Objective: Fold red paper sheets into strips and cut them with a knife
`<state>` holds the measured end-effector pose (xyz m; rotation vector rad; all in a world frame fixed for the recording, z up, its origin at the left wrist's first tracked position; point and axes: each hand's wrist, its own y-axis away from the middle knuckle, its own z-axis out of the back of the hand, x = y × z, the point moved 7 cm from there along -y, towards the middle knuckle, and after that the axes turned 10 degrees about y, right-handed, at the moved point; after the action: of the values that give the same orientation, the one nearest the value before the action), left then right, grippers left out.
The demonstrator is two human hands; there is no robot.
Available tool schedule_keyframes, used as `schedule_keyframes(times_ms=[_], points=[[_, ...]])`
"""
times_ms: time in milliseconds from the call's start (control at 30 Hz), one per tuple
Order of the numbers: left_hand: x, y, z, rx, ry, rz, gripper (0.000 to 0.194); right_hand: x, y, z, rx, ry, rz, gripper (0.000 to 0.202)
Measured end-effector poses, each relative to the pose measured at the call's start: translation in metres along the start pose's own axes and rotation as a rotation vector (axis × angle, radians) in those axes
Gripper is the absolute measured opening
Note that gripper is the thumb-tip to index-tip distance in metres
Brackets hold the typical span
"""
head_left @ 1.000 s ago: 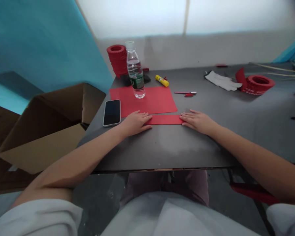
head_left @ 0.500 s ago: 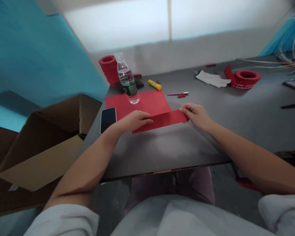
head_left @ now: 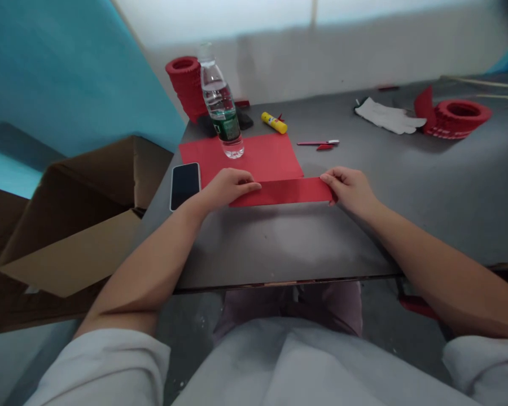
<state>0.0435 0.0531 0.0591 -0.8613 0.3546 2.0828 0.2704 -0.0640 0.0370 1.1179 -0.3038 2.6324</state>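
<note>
A long strip of red paper (head_left: 292, 192) stretches sideways between my two hands, low over the grey table. My left hand (head_left: 231, 188) pinches it near its left end, thumb on top. At the right end, my right hand (head_left: 349, 188) grips the strip between thumb and fingers. Behind the strip lies a larger red sheet (head_left: 271, 155), flat on the table and partly covered by my left hand and the strip. A clear water bottle (head_left: 222, 110) with a green label stands on that sheet.
Left of the sheet lies a phone (head_left: 185, 186). A yellow glue stick (head_left: 274, 122), a thin pen-like tool (head_left: 317, 142), a white glove (head_left: 389, 117) and red ring-shaped stacks (head_left: 461, 117) sit farther back. An open cardboard box (head_left: 76, 254) stands beyond the table's left edge.
The camera view has shifted, so the table items appear higher. The strip now looks more level and stretched out, and my right hand is a little farther from my left.
</note>
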Motion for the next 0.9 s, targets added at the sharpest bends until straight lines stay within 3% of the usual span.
schedule_keyframes(times_ms=[233,400,533,767,900], points=[[0.003,0.0,0.003,-0.045,0.005,-0.01,0.036,-0.009,-0.001,-0.007,0.067,0.023,-0.026,0.027],[0.01,-0.001,-0.006,-0.002,-0.016,-0.014,0.036,-0.019,-0.002,-0.019,0.242,0.114,-0.06,0.03],[0.013,0.0,-0.016,0.043,-0.038,0.001,0.037,-0.014,-0.003,-0.015,0.189,0.344,0.068,0.03],[0.015,0.0,-0.029,0.086,-0.119,0.013,0.039,-0.006,0.0,-0.016,0.128,0.422,0.257,0.02],[0.016,0.0,-0.031,0.092,-0.212,-0.002,0.039,0.006,0.006,-0.02,0.118,0.434,0.444,0.02]])
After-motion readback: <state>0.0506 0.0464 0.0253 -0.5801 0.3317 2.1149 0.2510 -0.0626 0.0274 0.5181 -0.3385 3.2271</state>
